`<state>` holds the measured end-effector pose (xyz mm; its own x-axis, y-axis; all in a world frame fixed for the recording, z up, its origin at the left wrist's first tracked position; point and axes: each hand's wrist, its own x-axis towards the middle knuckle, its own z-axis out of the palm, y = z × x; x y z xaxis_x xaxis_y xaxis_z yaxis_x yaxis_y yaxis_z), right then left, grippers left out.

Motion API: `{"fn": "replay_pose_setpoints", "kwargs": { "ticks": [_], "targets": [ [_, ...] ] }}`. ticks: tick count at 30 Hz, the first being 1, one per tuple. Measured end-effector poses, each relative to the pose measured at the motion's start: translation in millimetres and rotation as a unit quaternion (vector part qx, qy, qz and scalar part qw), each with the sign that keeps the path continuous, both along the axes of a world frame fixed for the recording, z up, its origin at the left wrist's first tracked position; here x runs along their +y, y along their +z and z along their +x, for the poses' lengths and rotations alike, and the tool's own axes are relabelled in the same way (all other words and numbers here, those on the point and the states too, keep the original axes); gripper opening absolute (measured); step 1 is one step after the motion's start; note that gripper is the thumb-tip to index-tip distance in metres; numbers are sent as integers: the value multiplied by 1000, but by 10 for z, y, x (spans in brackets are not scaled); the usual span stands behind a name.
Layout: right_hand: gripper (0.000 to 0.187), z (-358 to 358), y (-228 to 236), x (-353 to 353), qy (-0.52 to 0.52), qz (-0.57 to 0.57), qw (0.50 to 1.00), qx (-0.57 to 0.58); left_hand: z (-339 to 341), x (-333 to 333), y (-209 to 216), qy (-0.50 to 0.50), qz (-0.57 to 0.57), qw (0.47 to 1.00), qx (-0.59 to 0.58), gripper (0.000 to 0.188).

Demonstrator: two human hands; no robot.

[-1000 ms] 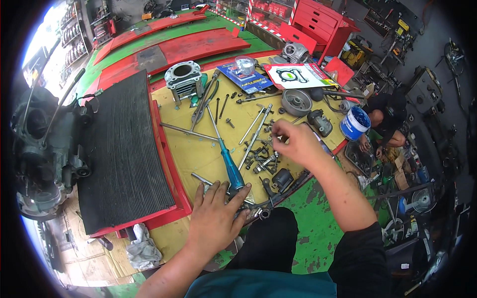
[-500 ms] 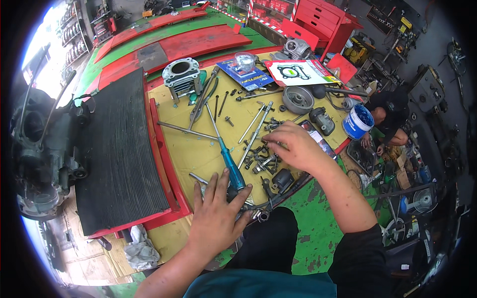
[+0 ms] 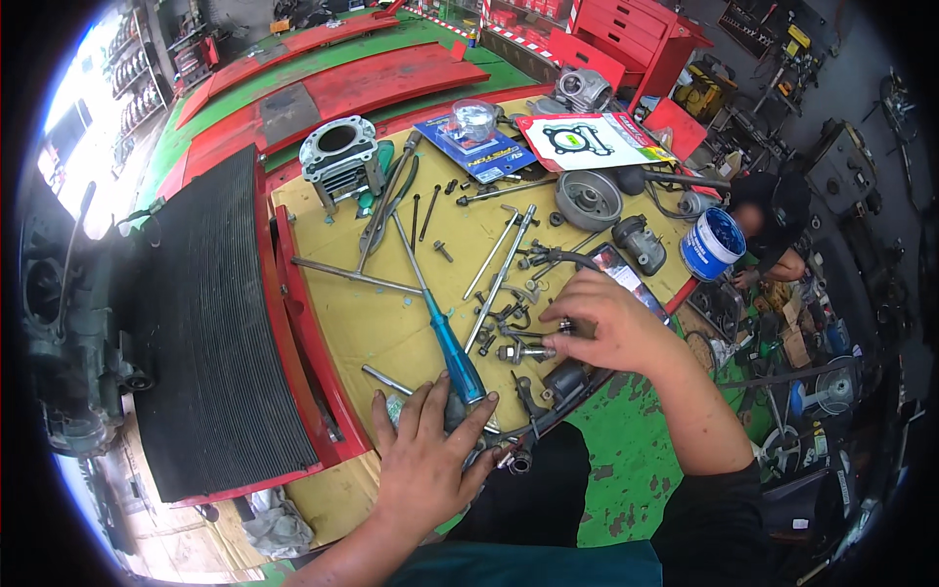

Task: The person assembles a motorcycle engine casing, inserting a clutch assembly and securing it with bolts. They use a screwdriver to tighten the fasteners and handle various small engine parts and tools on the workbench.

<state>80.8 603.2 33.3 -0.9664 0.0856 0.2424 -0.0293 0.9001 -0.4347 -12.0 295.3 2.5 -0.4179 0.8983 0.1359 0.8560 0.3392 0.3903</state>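
My left hand [image 3: 430, 458] lies with spread fingers at the near edge of the cardboard-covered table [image 3: 391, 328], its fingertips beside the teal handle of a screwdriver [image 3: 455, 360]. Over the small parts on the right, my right hand [image 3: 616, 325] is closed, thumb and fingers curled together around something small and dark. What it is stays mostly hidden. Loose bolts [image 3: 518, 352] and small brackets lie just left of that hand. Two long metal rods [image 3: 501, 279] rest beyond them. A dark cylindrical part [image 3: 564, 382] sits below my right wrist.
Farther back stand an engine cylinder [image 3: 342, 166], a round metal rotor [image 3: 590, 201], a gasket pack [image 3: 587, 142] and a blue tub [image 3: 711, 245]. A T-handle wrench [image 3: 358, 277] lies left. A ribbed black mat [image 3: 220, 333] borders the table. Another person [image 3: 768, 230] crouches at right.
My right hand has moved nearer and slightly right over the small parts. My left hand stays almost in place, and the whole view has shifted a little.
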Motion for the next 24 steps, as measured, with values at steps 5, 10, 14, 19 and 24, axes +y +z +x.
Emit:
{"fn": "replay_pose_setpoints", "kwargs": {
  "ticks": [5,10,14,19,24],
  "targets": [
    [25,-330,96,277,-73,103,991,44,-17,7,-18,-2,-2,1000,4,68],
    [20,-824,81,478,-140,190,969,-78,-29,13,-2,-6,-9,1000,2,68],
    [23,-1008,30,496,-130,170,969,-122,-35,3,-22,-8,-14,1000,9,69],
    [28,-1104,-125,668,-106,64,991,-55,-29,18,-25,-8,-24,1000,17,68],
    [26,-1128,-116,689,-168,201,961,-86,-29,17,-9,-5,-23,1000,17,67]
  ]
}}
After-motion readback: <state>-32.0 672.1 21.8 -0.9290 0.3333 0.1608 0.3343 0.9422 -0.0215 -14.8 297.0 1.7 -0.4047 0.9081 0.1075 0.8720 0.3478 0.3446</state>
